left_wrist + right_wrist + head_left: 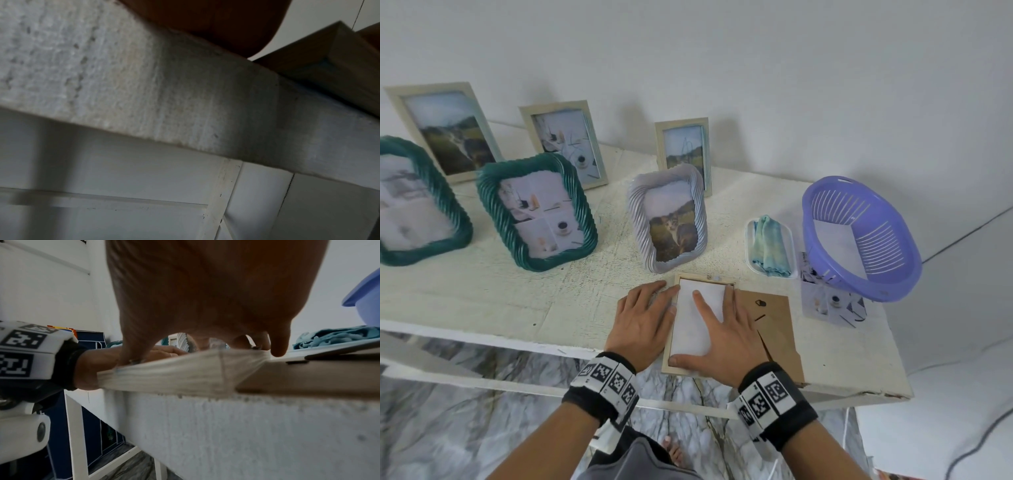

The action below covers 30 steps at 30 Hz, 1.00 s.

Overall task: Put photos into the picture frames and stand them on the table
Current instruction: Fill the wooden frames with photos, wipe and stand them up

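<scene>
Near table [524, 298] front edge, wooden frame [670, 356] lies face down, photo [697, 318] inside. My right hand [726, 339] presses photo flat, fingers straight; my left hand [643, 318] rests flat against frame's left side.

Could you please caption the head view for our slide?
Both hands press a face-down photo into a wooden frame lying flat.
</scene>
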Available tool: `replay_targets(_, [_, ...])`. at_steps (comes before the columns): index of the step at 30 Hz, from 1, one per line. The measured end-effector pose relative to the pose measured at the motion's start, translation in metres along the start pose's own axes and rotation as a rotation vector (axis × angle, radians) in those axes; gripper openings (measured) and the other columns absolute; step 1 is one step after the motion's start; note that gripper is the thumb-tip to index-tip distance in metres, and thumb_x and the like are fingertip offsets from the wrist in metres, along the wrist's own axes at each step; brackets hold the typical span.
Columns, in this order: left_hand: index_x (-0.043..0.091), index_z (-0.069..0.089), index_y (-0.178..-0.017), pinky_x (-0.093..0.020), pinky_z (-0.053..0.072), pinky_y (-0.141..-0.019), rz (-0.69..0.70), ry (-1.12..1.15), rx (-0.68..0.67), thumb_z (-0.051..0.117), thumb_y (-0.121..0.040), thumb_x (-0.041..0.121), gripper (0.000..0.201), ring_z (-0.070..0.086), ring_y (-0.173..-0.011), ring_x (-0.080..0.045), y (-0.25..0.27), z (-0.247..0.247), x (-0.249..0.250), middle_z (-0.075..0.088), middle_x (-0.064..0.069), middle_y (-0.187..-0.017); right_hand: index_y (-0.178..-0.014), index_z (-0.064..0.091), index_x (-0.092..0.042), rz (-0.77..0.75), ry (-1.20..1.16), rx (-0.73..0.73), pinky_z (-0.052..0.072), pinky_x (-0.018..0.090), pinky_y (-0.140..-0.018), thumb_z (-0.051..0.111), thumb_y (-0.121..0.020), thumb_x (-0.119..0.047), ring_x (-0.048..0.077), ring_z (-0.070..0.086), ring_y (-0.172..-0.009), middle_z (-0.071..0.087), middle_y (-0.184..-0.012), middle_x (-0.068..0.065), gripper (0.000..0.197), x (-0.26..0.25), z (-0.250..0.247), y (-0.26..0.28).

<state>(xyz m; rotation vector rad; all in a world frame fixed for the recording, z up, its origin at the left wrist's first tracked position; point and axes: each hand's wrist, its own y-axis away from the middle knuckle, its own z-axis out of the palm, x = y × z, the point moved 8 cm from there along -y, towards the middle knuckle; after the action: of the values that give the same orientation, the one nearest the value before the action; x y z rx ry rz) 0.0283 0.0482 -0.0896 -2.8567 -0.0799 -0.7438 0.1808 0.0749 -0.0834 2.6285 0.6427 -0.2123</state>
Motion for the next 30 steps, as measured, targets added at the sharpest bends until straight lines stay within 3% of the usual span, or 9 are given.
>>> replay_targets(5, [0.028, 0.050, -0.137, -0.042, 0.041, -0.096, 0.001, 0.005, 0.001, 0.031, -0.099, 0.043, 0.045, 0.045, -0.122, -0.022, 0.000, 0.000, 0.000, 0.051, 0.000, -0.136, -0.148, -0.023, -0.034, 0.009, -0.016, -0.017, 0.000, 0.045, -0.119, 0.029, -0.044, -0.099, 0.032, -0.025, -0.143, -0.029, -0.155, 0.017, 0.132, 0.002, 0.004, -0.004])
replay_targets(9, [0.028, 0.051, -0.137, -0.042, 0.041, -0.095, 0.005, 0.003, 0.001, 0.032, -0.099, 0.042, 0.045, 0.046, -0.122, -0.022, -0.001, 0.000, 0.001, 0.052, 0.000, -0.136, -0.149, -0.021, -0.026, 0.022, 0.003, -0.012, 0.003, 0.045, -0.120, 0.035, -0.047, -0.098, 0.032, -0.025, -0.144, -0.027, -0.155, 0.018, 0.136, 0.003, 0.004, -0.008])
replay_targets(13, [0.028, 0.050, -0.138, -0.041, 0.041, -0.096, 0.003, -0.001, 0.004, 0.030, -0.099, 0.043, 0.046, 0.045, -0.123, -0.021, 0.000, 0.000, 0.002, 0.051, 0.001, -0.138, -0.150, -0.019, -0.023, 0.038, -0.011, -0.011, 0.005, 0.045, -0.119, 0.051, -0.056, -0.091, 0.032, -0.021, -0.145, -0.023, -0.157, 0.019, 0.135, 0.000, -0.001, -0.007])
replay_targets(16, [0.026, 0.049, -0.139, -0.039, 0.038, -0.099, -0.019, 0.036, 0.006, 0.028, -0.099, 0.044, 0.049, 0.046, -0.123, -0.019, 0.000, -0.001, 0.000, 0.052, 0.002, -0.138, -0.151, -0.015, -0.026, 0.040, -0.037, 0.029, 0.011, 0.045, -0.119, 0.056, -0.058, -0.087, 0.031, -0.011, -0.147, -0.012, -0.159, 0.015, 0.132, 0.000, -0.006, -0.006])
replay_targets(20, [0.025, 0.053, -0.137, -0.034, 0.031, -0.104, -0.085, 0.157, 0.005, 0.025, -0.095, 0.054, 0.058, 0.042, -0.126, -0.015, -0.002, -0.003, -0.005, 0.052, 0.007, -0.139, -0.148, -0.013, -0.037, 0.043, -0.080, 0.132, 0.026, 0.048, -0.113, 0.063, -0.051, -0.085, 0.032, 0.014, -0.142, 0.018, -0.153, 0.008, 0.133, -0.005, -0.016, -0.006])
replay_targets(23, [0.025, 0.064, -0.125, -0.032, 0.027, -0.103, -0.123, 0.352, 0.018, 0.029, -0.091, 0.057, 0.058, 0.041, -0.127, -0.012, -0.004, -0.010, -0.003, 0.052, 0.009, -0.136, -0.147, -0.012, -0.041, 0.045, -0.108, 0.174, 0.028, 0.048, -0.112, 0.067, -0.051, -0.081, 0.031, 0.016, -0.141, 0.016, -0.152, 0.006, 0.130, -0.009, -0.023, -0.004])
replay_targets(25, [0.020, 0.068, -0.112, -0.032, 0.035, -0.098, -0.093, 0.493, 0.037, 0.037, -0.090, 0.054, 0.051, 0.049, -0.117, -0.010, -0.006, -0.019, 0.005, 0.059, 0.009, -0.125, -0.147, -0.010, -0.041, 0.024, -0.143, 0.190, 0.029, 0.048, -0.112, 0.069, -0.056, -0.076, 0.031, 0.012, -0.142, 0.005, -0.156, 0.003, 0.126, -0.012, -0.029, -0.003])
replay_targets(27, [0.015, 0.066, -0.098, -0.035, 0.048, -0.083, -0.103, 0.686, 0.002, 0.044, -0.089, 0.054, 0.045, 0.061, -0.094, -0.014, -0.007, -0.023, 0.012, 0.067, 0.003, -0.100, -0.147, -0.009, -0.043, 0.008, -0.237, 0.186, 0.028, 0.046, -0.114, 0.071, -0.061, -0.071, 0.026, 0.004, -0.145, -0.008, -0.158, -0.002, 0.121, -0.015, -0.036, -0.001])
replay_targets(30, [0.015, 0.064, -0.092, -0.047, 0.051, -0.069, -0.197, 0.876, -0.037, 0.052, -0.090, 0.052, 0.039, 0.061, -0.075, -0.025, -0.012, -0.028, 0.011, 0.067, -0.009, -0.082, -0.148, 0.002, -0.048, -0.045, -0.499, 0.285, 0.022, 0.027, -0.111, 0.074, -0.075, -0.054, 0.007, -0.001, -0.146, -0.013, -0.159, -0.012, 0.102, -0.019, -0.056, 0.012])
